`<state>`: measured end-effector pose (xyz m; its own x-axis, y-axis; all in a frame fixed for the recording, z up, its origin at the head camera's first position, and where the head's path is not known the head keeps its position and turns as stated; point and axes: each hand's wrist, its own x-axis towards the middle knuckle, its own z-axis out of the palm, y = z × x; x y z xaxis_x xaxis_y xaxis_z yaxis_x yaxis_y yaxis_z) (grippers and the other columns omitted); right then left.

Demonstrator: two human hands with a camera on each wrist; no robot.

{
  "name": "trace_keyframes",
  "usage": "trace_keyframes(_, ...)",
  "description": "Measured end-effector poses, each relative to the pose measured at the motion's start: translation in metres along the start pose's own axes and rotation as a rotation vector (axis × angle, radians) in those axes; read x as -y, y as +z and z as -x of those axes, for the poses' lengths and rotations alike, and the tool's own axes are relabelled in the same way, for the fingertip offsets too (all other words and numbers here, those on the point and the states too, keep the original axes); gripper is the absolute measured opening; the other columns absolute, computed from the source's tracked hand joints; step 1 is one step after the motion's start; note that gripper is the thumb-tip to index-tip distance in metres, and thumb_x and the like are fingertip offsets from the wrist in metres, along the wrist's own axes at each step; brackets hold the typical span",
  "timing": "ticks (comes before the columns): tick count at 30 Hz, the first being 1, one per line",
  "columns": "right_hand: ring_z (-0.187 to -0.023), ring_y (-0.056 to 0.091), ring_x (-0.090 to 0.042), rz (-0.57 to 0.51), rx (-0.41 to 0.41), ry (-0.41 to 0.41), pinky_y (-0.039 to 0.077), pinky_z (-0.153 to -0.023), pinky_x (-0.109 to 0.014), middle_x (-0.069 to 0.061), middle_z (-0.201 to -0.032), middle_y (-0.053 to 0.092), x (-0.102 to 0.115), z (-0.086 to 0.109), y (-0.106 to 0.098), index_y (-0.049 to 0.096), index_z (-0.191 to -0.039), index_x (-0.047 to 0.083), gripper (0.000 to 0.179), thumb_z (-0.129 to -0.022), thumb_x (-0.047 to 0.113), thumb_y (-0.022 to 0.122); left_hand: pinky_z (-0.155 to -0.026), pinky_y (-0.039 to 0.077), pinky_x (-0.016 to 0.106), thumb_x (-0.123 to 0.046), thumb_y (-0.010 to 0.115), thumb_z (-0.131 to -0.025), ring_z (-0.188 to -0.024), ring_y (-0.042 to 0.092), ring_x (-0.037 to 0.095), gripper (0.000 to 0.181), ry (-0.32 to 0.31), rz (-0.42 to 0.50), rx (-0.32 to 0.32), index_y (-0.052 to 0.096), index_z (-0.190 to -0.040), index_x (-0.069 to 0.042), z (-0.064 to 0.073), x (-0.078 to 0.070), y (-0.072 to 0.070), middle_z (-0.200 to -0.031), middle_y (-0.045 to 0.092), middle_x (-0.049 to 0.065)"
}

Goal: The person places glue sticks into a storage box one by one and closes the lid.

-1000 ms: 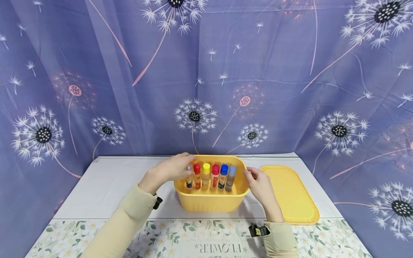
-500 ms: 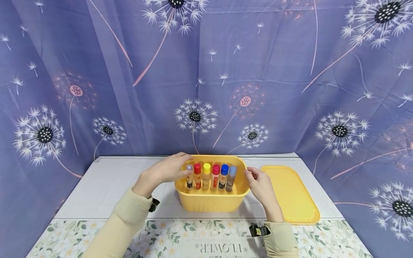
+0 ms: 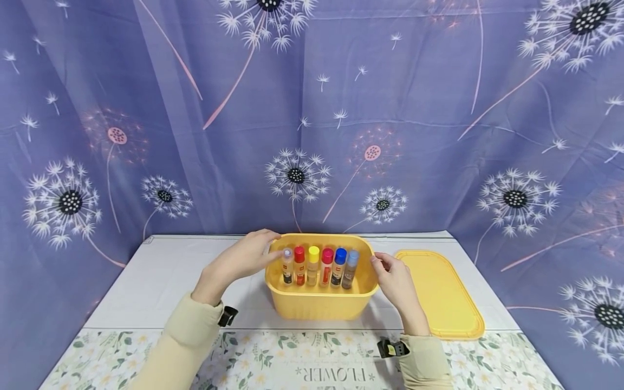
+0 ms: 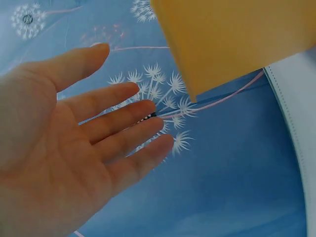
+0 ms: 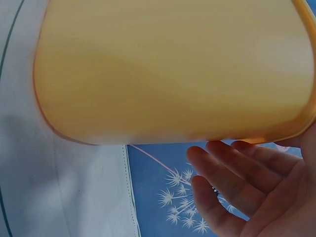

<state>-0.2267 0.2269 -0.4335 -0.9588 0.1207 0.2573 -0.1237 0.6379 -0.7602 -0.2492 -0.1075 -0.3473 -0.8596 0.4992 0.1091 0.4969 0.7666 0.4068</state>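
Observation:
A yellow plastic box (image 3: 322, 306) stands uncovered on the table. Inside, a row of several small clear bottles (image 3: 312, 268) stands upright, with pale grey, red, yellow, blue and light blue caps. My left hand (image 3: 244, 257) is at the box's left side, close to the bottle with the pale grey cap (image 3: 287, 268). Its fingers are spread and hold nothing, as the left wrist view shows. At the opposite end, my right hand (image 3: 394, 279) grips the box's rim, its fingers (image 5: 237, 173) lying along the outer wall; the thumb is mostly hidden in the right wrist view.
The yellow lid (image 3: 441, 292) lies flat to the right of the box. A white cloth with a floral front strip (image 3: 273, 352) covers the table. Behind it hangs a blue curtain (image 3: 219, 179) with dandelion patterns.
My left hand has drawn back to the left, away from the bottles, uncovering the pale grey-capped one. The right hand has stayed at the rim.

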Motion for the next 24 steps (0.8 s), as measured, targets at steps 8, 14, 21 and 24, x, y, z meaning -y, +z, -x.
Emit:
trace_keyframes(8, -0.102, 0.065, -0.03, -0.007, 0.0, 0.0, 0.051, -0.086, -0.046, -0.016, -0.11, 0.07, 0.0, 0.0, 0.0, 0.065, -0.123, -0.001, 0.034, -0.101, 0.023, 0.054, -0.097, 0.044, 0.05, -0.024, 0.061, -0.097, -0.114, 0.058, 0.037, 0.039, -0.093, 0.11, -0.177, 0.062, -0.124, 0.005, 0.005, 0.02, 0.017, -0.121, 0.063, 0.02)
trace_keyframes(14, -0.102, 0.065, -0.03, 0.001, 0.0, -0.005, 0.051, -0.086, -0.046, -0.016, -0.109, 0.07, 0.001, 0.002, -0.001, 0.065, -0.123, -0.001, 0.035, -0.102, 0.024, 0.054, -0.082, 0.053, 0.044, -0.023, 0.063, -0.096, -0.093, 0.066, 0.028, 0.03, -0.149, 0.191, -0.312, 0.069, -0.112, 0.002, 0.005, 0.03, 0.035, -0.101, 0.071, 0.013)
trace_keyframes(21, -0.102, 0.065, -0.031, 0.0, 0.001, -0.004, 0.051, -0.086, -0.046, -0.016, -0.11, 0.07, 0.001, 0.002, 0.0, 0.065, -0.123, -0.001, 0.035, -0.102, 0.023, 0.054, -0.075, 0.053, 0.04, -0.024, 0.062, -0.097, -0.083, 0.066, 0.021, 0.024, -0.247, 0.297, -0.41, 0.073, -0.104, -0.005, 0.005, 0.034, 0.056, -0.089, 0.071, 0.004)
trace_keyframes(24, -0.102, 0.066, -0.031, -0.001, -0.002, -0.005, 0.051, -0.086, -0.047, -0.017, -0.11, 0.07, 0.001, 0.002, 0.0, 0.065, -0.123, -0.002, 0.035, -0.102, 0.023, 0.054, -0.071, 0.052, 0.037, -0.026, 0.06, -0.098, -0.077, 0.064, 0.017, 0.025, -0.27, 0.334, -0.425, 0.073, -0.102, -0.005, 0.005, 0.035, 0.063, -0.085, 0.07, 0.002)
